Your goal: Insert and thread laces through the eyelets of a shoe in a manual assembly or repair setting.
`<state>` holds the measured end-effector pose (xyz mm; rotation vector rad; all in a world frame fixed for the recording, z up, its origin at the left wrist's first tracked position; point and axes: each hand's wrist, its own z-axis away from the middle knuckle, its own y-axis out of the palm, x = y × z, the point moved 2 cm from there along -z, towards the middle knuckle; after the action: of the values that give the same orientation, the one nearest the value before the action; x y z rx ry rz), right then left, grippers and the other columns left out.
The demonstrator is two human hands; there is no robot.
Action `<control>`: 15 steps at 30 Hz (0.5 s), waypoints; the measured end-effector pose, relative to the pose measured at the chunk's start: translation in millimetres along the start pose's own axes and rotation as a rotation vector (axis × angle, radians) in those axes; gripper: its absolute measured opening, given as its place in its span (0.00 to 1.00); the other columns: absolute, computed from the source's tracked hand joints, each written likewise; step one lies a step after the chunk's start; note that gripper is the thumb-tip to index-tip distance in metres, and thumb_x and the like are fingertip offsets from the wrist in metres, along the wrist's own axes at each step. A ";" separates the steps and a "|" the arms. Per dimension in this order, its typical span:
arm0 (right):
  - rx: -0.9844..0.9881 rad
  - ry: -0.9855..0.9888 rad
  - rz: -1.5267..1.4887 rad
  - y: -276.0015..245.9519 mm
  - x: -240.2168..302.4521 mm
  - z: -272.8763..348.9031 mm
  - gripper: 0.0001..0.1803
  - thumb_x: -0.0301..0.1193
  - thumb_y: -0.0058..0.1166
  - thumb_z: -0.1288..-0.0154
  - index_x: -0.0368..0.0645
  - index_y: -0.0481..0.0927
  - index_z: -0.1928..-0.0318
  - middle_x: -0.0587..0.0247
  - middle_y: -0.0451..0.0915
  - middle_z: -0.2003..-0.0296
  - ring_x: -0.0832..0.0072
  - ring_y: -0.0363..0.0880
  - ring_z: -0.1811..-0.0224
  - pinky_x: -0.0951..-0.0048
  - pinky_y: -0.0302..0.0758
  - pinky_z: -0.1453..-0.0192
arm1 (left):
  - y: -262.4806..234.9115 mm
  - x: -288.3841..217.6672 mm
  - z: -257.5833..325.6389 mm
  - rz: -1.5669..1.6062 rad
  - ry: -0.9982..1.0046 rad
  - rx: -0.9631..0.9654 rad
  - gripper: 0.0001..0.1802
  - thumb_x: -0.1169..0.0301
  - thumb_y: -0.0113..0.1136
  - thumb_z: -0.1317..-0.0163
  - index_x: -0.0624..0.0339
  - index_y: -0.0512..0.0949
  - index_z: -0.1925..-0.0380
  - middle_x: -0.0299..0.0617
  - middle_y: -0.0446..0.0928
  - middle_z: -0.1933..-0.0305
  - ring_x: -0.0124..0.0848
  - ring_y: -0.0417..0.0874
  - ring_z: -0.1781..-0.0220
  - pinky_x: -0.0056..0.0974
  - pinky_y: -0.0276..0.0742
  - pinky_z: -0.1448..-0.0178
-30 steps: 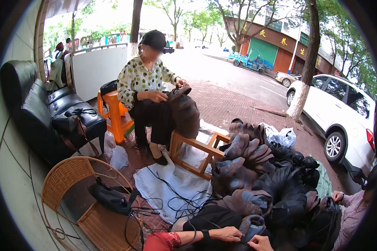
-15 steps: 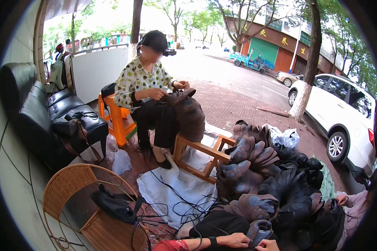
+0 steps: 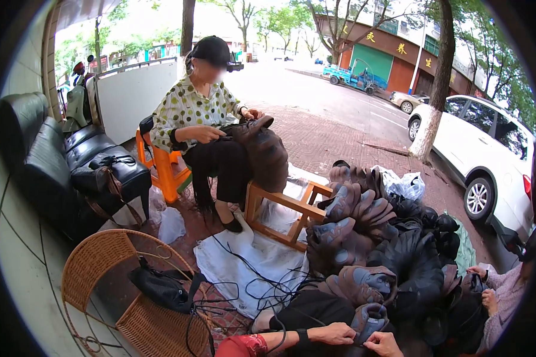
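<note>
At the bottom edge, my left hand (image 3: 337, 334), with a dark band on its wrist, grips the left side of a grey-and-brown shoe upper (image 3: 371, 315). Close by, my right hand (image 3: 382, 344) pinches the upper's near edge; its lower part is cut off by the picture's edge. The upper rests over my dark-trousered lap. Just behind it lie nested brown shoe uppers (image 3: 363, 284), and black uppers (image 3: 408, 262) are heaped further right. A dark lace (image 3: 283, 321) trails near my left forearm. Whether a lace is between my fingers is too small to tell.
Across from me, a seated person works on a stack of brown uppers (image 3: 268, 156) over a wooden frame stool (image 3: 280, 212). Another person's hands (image 3: 488, 297) work at the right. A wicker chair (image 3: 161, 327) holding a black bag (image 3: 161, 288) stands left; black laces lie on white sheeting (image 3: 220, 268).
The view has shifted slightly. My hands stay on the same upper, which shows a bit higher. The person across has drawn a hand lower and left; the right-hand person's second hand now shows.
</note>
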<state>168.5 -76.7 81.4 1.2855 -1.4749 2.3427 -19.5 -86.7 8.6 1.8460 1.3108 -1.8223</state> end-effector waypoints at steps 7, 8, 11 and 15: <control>0.000 -0.035 -0.007 -1.7 0.0 -5.5 0.08 0.28 0.57 0.49 0.35 0.74 0.74 0.60 0.72 0.84 0.79 0.68 0.82 0.75 0.66 0.76 | 1.0 10.5 -4.0 0.062 -0.105 0.033 0.18 0.58 0.51 0.43 0.66 0.73 0.76 0.50 0.73 0.79 0.45 0.75 0.74 0.43 0.67 0.70; -0.001 -0.044 -0.025 -0.7 -2.2 -6.3 0.08 0.28 0.58 0.50 0.35 0.75 0.74 0.61 0.72 0.84 0.79 0.69 0.81 0.75 0.67 0.75 | 3.6 13.6 -5.4 0.070 -0.110 0.043 0.18 0.58 0.51 0.43 0.66 0.73 0.76 0.50 0.73 0.79 0.45 0.75 0.74 0.43 0.67 0.70; 0.021 0.048 -0.053 4.1 -22.7 -5.8 0.09 0.30 0.59 0.50 0.37 0.77 0.74 0.60 0.75 0.83 0.77 0.73 0.81 0.76 0.69 0.75 | 9.3 18.3 -6.8 0.069 -0.214 0.059 0.18 0.58 0.50 0.43 0.65 0.73 0.76 0.49 0.73 0.81 0.44 0.75 0.75 0.43 0.67 0.70; 0.001 0.092 -0.088 11.6 -34.5 2.6 0.10 0.30 0.63 0.54 0.36 0.79 0.75 0.61 0.78 0.83 0.82 0.75 0.80 0.80 0.70 0.75 | 10.9 2.6 -2.1 -0.015 -0.093 -0.019 0.16 0.60 0.51 0.43 0.65 0.72 0.76 0.52 0.72 0.79 0.48 0.74 0.74 0.45 0.66 0.70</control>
<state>186.7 -73.2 49.9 1.2002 -1.3619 2.3137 -10.7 -90.4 2.3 1.7249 1.3073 -1.8726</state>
